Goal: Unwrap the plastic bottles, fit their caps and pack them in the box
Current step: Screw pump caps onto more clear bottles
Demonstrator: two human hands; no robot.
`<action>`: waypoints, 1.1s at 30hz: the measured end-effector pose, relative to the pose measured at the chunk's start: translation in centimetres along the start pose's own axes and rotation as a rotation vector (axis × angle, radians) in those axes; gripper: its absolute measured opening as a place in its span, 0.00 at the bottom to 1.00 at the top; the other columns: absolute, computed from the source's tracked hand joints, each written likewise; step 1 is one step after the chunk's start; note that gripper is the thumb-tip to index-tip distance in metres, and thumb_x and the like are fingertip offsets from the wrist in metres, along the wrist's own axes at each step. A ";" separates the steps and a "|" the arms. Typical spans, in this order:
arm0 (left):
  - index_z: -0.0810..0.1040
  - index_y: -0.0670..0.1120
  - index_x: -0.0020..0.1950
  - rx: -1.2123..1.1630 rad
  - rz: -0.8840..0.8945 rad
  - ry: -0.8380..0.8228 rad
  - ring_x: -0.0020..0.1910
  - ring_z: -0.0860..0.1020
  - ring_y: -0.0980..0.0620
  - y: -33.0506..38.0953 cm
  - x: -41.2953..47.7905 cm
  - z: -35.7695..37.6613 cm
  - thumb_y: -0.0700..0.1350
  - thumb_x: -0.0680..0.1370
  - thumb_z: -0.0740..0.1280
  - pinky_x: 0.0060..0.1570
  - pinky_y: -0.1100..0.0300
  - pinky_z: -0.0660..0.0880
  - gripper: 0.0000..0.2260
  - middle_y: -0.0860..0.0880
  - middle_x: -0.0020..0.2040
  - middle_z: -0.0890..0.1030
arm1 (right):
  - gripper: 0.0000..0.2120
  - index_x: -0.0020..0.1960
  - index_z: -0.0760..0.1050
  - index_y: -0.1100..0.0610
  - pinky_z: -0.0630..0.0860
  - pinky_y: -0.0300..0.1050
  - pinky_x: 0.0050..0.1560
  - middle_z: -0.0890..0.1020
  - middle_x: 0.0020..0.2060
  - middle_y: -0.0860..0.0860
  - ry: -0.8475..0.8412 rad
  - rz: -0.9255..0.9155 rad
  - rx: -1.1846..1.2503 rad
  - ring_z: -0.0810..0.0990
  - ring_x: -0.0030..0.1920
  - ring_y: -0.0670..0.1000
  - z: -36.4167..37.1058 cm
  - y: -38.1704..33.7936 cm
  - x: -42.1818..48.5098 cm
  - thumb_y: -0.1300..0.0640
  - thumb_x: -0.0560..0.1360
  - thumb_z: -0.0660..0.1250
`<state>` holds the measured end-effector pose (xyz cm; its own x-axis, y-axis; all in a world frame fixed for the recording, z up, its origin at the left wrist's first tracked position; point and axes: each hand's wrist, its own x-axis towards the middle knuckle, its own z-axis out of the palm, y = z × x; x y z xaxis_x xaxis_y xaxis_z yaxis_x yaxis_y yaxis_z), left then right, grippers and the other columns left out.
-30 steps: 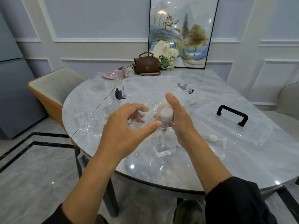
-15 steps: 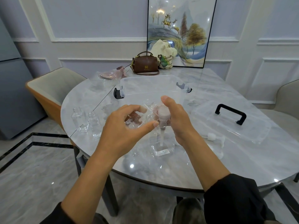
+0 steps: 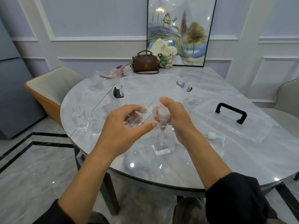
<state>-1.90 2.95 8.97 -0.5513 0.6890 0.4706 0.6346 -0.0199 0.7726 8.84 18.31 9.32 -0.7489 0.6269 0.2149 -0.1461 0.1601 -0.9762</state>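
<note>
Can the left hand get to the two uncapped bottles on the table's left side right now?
Probably, once freed: bare tabletop lies between the left hand and the uncapped bottles, but it now pinches clear wrap.

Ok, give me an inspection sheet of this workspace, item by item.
Surface: marble table, glossy, round-edged.
Job's things: pump bottle upright, pump cap in its neck; uncapped bottle and second bottle at left; clear box open behind; lid at right; spare pump cap beside the lid.
Clutter: pink wrapped item, brown handbag and cloth bag at the far edge.
Hands: left hand pinches the clear wrapper; right hand grips the pump bottle's neck.
Cables: nothing seen.
Surroundings: framed picture against the panelled wall; chairs on both sides.
</note>
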 end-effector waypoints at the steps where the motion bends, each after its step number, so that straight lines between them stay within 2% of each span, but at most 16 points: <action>1: 0.84 0.55 0.53 -0.003 0.004 0.005 0.44 0.83 0.57 -0.1 -0.2 0.1 0.60 0.68 0.80 0.43 0.66 0.80 0.18 0.60 0.46 0.83 | 0.24 0.40 0.80 0.64 0.73 0.41 0.36 0.81 0.32 0.53 -0.003 -0.019 0.007 0.76 0.30 0.49 0.0 0.1 0.0 0.43 0.75 0.61; 3: 0.84 0.54 0.53 -0.008 0.008 0.017 0.45 0.83 0.57 -0.2 -0.3 0.2 0.60 0.67 0.80 0.44 0.68 0.78 0.18 0.58 0.45 0.83 | 0.21 0.39 0.79 0.64 0.72 0.39 0.33 0.80 0.32 0.53 0.003 -0.046 0.008 0.76 0.29 0.49 0.0 0.4 0.1 0.45 0.75 0.62; 6: 0.84 0.54 0.53 -0.013 0.002 0.011 0.43 0.83 0.55 -0.4 -0.1 0.3 0.60 0.68 0.80 0.43 0.63 0.81 0.18 0.57 0.45 0.83 | 0.21 0.39 0.79 0.62 0.71 0.39 0.33 0.80 0.33 0.54 0.011 -0.050 0.011 0.75 0.30 0.50 0.0 0.5 0.2 0.45 0.76 0.62; 8: 0.84 0.54 0.53 -0.015 0.015 0.018 0.43 0.83 0.56 -0.3 0.0 0.1 0.61 0.67 0.79 0.44 0.63 0.81 0.19 0.59 0.45 0.83 | 0.23 0.39 0.80 0.63 0.73 0.38 0.34 0.80 0.32 0.54 0.013 -0.050 0.012 0.76 0.30 0.49 0.1 0.6 0.2 0.44 0.76 0.61; 10: 0.84 0.55 0.53 -0.001 0.032 0.016 0.45 0.82 0.57 0.0 0.1 -0.1 0.63 0.67 0.78 0.44 0.65 0.80 0.20 0.59 0.45 0.83 | 0.28 0.40 0.80 0.65 0.74 0.40 0.38 0.81 0.33 0.54 0.023 -0.040 0.011 0.77 0.33 0.50 0.1 0.6 0.1 0.39 0.75 0.61; 14: 0.83 0.55 0.55 0.030 0.033 -0.006 0.41 0.84 0.55 0.5 0.6 -0.8 0.60 0.69 0.80 0.44 0.60 0.82 0.19 0.59 0.46 0.83 | 0.36 0.37 0.82 0.61 0.74 0.48 0.45 0.80 0.34 0.62 0.050 0.001 -0.003 0.78 0.37 0.54 0.3 0.4 -0.1 0.27 0.70 0.59; 18: 0.83 0.55 0.55 0.034 0.038 -0.001 0.43 0.84 0.55 0.6 0.6 -0.7 0.60 0.70 0.80 0.44 0.57 0.84 0.18 0.60 0.46 0.83 | 0.34 0.38 0.83 0.58 0.77 0.51 0.52 0.84 0.42 0.66 0.082 0.036 0.018 0.81 0.42 0.54 0.3 0.3 -0.1 0.27 0.73 0.58; 20: 0.83 0.56 0.55 0.032 0.029 0.002 0.43 0.84 0.54 0.6 0.5 -0.6 0.61 0.69 0.79 0.43 0.56 0.85 0.18 0.60 0.45 0.83 | 0.37 0.39 0.83 0.61 0.77 0.54 0.53 0.84 0.43 0.66 0.068 0.037 0.003 0.82 0.42 0.56 0.3 0.3 -0.1 0.26 0.70 0.60; 23: 0.83 0.56 0.55 0.023 0.035 0.005 0.44 0.83 0.56 0.5 0.3 -0.4 0.63 0.68 0.78 0.44 0.58 0.84 0.20 0.62 0.46 0.83 | 0.41 0.45 0.82 0.66 0.77 0.52 0.50 0.85 0.42 0.66 0.035 0.018 0.002 0.81 0.41 0.57 0.1 0.5 0.1 0.27 0.68 0.60; 28: 0.84 0.55 0.52 0.003 0.021 0.006 0.46 0.82 0.57 0.3 0.0 -0.2 0.63 0.66 0.77 0.43 0.66 0.80 0.20 0.60 0.46 0.82 | 0.31 0.44 0.80 0.71 0.76 0.34 0.36 0.83 0.33 0.56 0.037 -0.057 0.008 0.79 0.33 0.47 0.0 0.7 0.1 0.41 0.75 0.61; 30: 0.84 0.54 0.52 0.000 0.008 0.004 0.47 0.81 0.58 0.1 0.0 0.0 0.63 0.66 0.77 0.44 0.68 0.78 0.20 0.58 0.46 0.83 | 0.27 0.41 0.79 0.69 0.73 0.33 0.33 0.81 0.32 0.52 0.038 -0.067 -0.004 0.77 0.30 0.46 0.0 0.7 0.1 0.44 0.75 0.61; 33: 0.84 0.53 0.51 -0.020 -0.009 -0.003 0.44 0.82 0.55 0.0 0.0 0.1 0.61 0.66 0.79 0.41 0.67 0.79 0.19 0.54 0.45 0.83 | 0.25 0.40 0.78 0.67 0.73 0.35 0.32 0.80 0.33 0.54 0.026 -0.059 -0.012 0.76 0.31 0.49 0.0 0.7 0.1 0.44 0.76 0.61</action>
<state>-1.86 2.98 8.93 -0.5556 0.6913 0.4620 0.6186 -0.0276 0.7852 8.70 18.49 8.63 -0.7223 0.6354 0.2731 -0.1816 0.2069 -0.9614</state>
